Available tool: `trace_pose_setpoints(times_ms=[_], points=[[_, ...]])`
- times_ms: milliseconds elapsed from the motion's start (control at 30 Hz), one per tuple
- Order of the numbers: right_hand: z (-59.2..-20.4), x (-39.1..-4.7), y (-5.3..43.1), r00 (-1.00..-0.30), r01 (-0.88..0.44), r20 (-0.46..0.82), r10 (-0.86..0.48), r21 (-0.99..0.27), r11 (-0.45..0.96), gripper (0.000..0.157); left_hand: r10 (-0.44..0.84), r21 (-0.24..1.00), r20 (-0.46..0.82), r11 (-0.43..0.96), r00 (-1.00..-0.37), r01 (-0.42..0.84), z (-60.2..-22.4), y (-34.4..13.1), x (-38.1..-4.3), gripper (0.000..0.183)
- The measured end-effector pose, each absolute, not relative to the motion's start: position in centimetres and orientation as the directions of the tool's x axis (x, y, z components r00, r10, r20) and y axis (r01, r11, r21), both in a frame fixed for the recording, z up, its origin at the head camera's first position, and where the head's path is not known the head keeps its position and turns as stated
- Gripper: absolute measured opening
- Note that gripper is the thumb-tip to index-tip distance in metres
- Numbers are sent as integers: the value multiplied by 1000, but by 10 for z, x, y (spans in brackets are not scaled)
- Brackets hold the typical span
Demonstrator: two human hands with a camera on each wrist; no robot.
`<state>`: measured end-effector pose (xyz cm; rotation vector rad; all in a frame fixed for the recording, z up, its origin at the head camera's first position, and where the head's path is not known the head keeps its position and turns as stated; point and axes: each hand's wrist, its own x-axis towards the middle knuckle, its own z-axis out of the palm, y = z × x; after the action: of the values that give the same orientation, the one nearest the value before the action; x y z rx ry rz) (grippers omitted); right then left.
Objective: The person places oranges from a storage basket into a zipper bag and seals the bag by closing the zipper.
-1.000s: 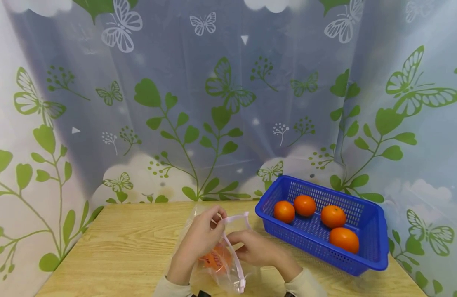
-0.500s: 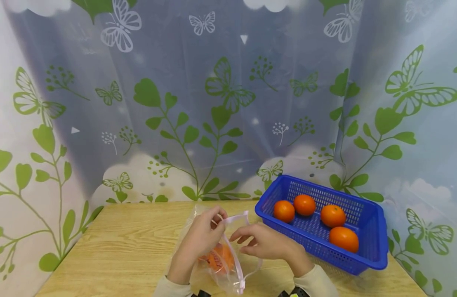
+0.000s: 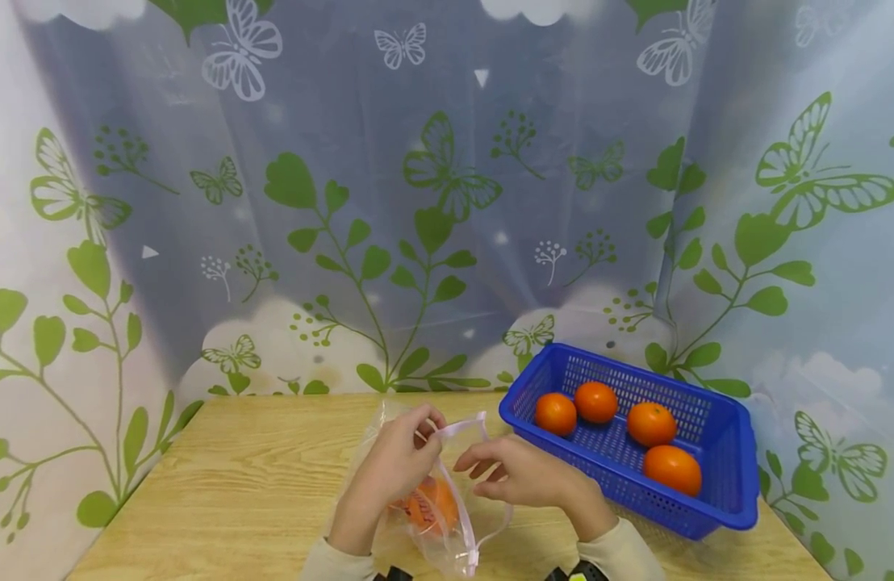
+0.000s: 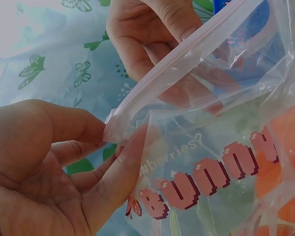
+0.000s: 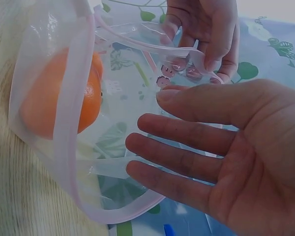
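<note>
A clear zip bag (image 4: 201,128) with a pale pink closure strip and "BUNNY" lettering stands with its mouth spread open. Inside it rests an orange (image 5: 46,105), seen through the film. My left hand (image 3: 398,456) pinches a corner of the bag's mouth between thumb and fingers, as the left wrist view shows closely. At the opening, my right hand (image 3: 530,476) has its fingers extended and apart, holding nothing. In the right wrist view those fingers (image 5: 172,160) overlap the bag's mouth.
To the right stands a blue perforated basket (image 3: 708,512) with several oranges (image 3: 652,423) in it. Both sit on a wood-grain table (image 3: 244,484). A curtain (image 3: 447,194) printed with leaves and butterflies rises behind the table.
My right hand has drawn back rightward from the strip, its fingers loosening, and the bag's mouth has widened. My left hand keeps its pinch in place. The last half second shows hardly any motion.
</note>
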<state>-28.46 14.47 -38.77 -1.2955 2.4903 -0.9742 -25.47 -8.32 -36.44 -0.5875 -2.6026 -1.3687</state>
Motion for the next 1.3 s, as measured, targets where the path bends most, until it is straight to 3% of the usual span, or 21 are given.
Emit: trace_pose_setpoints(times_ms=[1300], points=[[-380, -283, 153, -647, -630, 122, -753, -641, 438, 28, 280, 757, 270, 529, -921, 383, -363, -84, -254, 10]])
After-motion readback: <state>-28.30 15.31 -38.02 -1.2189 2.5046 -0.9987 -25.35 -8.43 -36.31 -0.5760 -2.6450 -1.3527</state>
